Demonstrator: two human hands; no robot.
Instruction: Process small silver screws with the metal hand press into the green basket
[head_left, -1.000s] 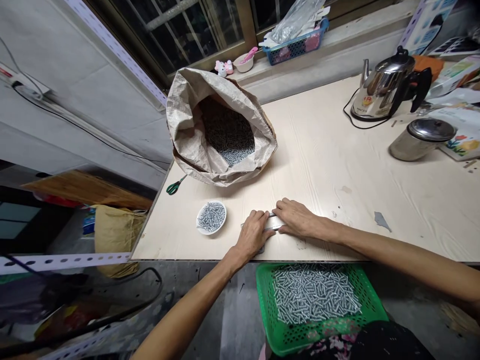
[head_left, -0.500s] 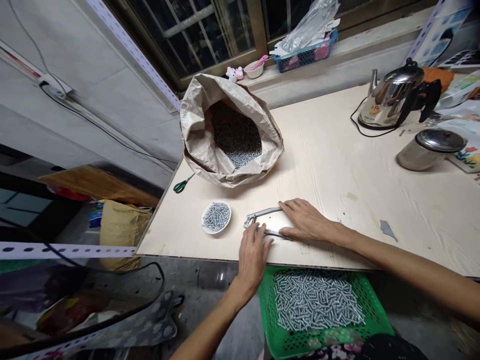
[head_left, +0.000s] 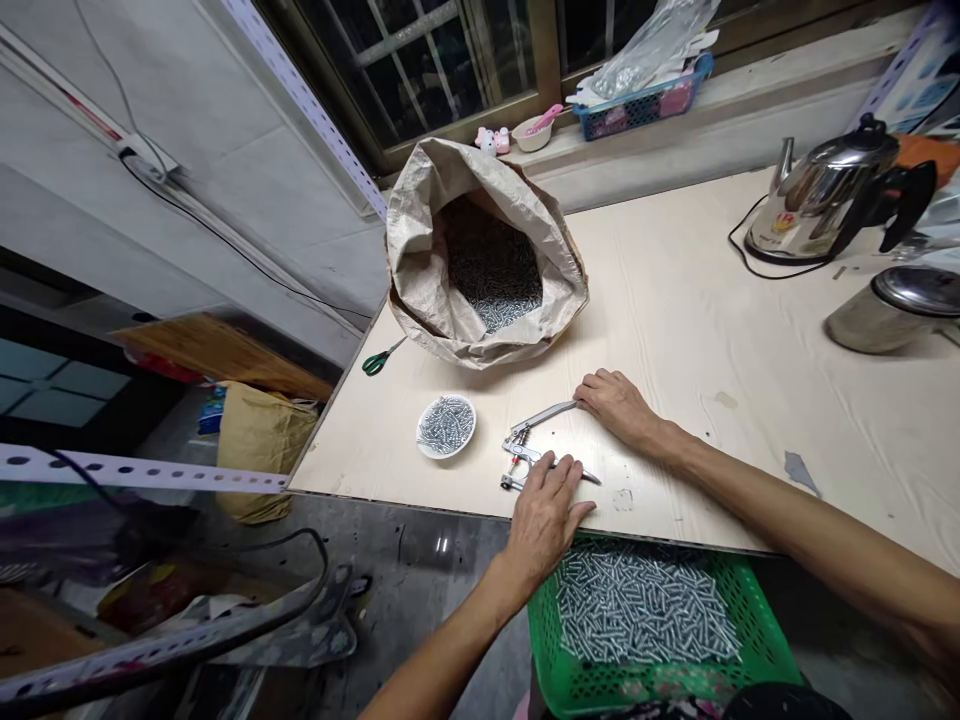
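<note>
A grey metal plier-like hand tool (head_left: 517, 440) lies on the wooden table with its two long handles spread apart and a small spring near the pivot. My left hand (head_left: 546, 515) lies over its lower handle, fingers bent onto the metal and thumb held apart; part of the tool is hidden beneath. My right hand (head_left: 619, 408) has its fingertips closed on the far end of the upper handle. Left of the tool stands a white bowl (head_left: 448, 453) full of small silvery screw-like pieces. Below the table edge, a green basket (head_left: 551, 650) holds many similar metal pieces.
An open paper-like sack (head_left: 420, 220) with metal pieces inside stands behind the bowl. Green-handled scissors (head_left: 375, 363) lie at the table's left edge. A steel kettle (head_left: 817, 200) and a metal canister (head_left: 870, 325) stand at the right. A grey scrap (head_left: 801, 472) lies near my right forearm.
The tool's upper handle has swung up, so its handles stand wider apart. My left hand has shifted right along the lower handle. The whole view has turned slightly left.
</note>
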